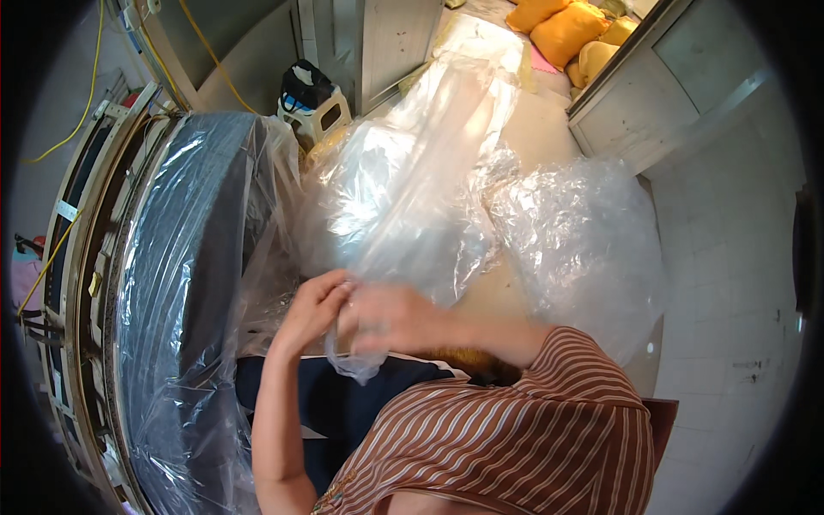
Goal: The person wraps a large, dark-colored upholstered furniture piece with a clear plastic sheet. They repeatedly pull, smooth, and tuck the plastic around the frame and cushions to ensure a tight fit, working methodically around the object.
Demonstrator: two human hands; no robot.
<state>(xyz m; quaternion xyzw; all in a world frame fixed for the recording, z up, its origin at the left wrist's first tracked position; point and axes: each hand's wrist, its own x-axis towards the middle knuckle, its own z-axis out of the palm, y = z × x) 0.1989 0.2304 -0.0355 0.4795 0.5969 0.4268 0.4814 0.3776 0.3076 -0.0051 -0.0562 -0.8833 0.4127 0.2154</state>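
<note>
A long sheet of clear plastic film (429, 193) runs from the far doorway across the floor to my lap. My left hand (316, 311) is closed, its thumb and fingers pinching the gathered near part of the film. My right hand (386, 318) is right beside it at the bunched film, smeared by motion, so its fingers cannot be made out. Below both hands a crumpled film end (356, 365) hangs over my dark trousers (343, 399).
To my left stands a long machine frame (94, 292) with a film-covered bed (189, 257) beside it. Another heap of clear film (584, 240) lies at right, near the tiled wall (730, 300). A white stool (322, 116) carries a dark bag (306, 84). Orange sacks (566, 34) lie beyond the doorway.
</note>
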